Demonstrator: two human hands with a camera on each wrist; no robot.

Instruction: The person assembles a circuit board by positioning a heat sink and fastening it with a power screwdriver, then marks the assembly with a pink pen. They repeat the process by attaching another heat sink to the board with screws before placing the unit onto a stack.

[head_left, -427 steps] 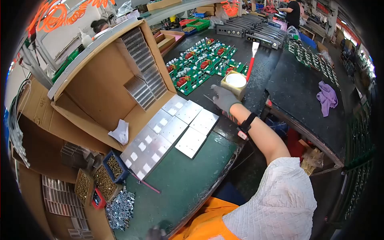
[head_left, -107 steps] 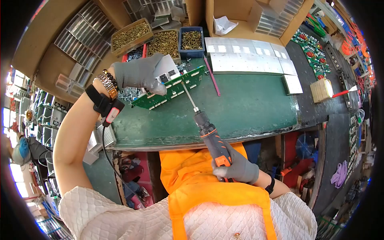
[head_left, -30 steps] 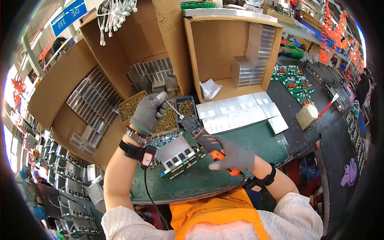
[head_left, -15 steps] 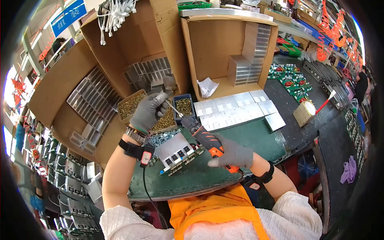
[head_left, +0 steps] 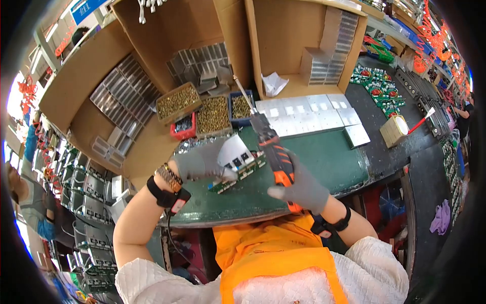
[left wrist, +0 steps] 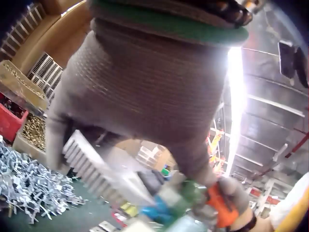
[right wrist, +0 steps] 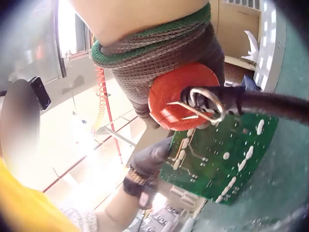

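"What's the left hand (head_left: pixel 202 162) doing?"

"It's gripping the circuit board (head_left: pixel 253 167) by its silver heat sink (head_left: pixel 234 148), thumb and fingers spreading around it."

"Where is that board sitting?"

"It's tilting over the green bench (head_left: pixel 329 154), near the blue bin (head_left: pixel 242 122). I can't tell whether it's touching the surface."

"And next along?"

"The power screwdriver (head_left: pixel 274 149) is pointing its bit upward, well apart from the board. The right hand (head_left: pixel 308 186) is wrapping round its handle."

"Farther right?"

"Silver blocks (head_left: pixel 309 120) are lying in rows, and a square tub (head_left: pixel 392 133) is standing beyond them."
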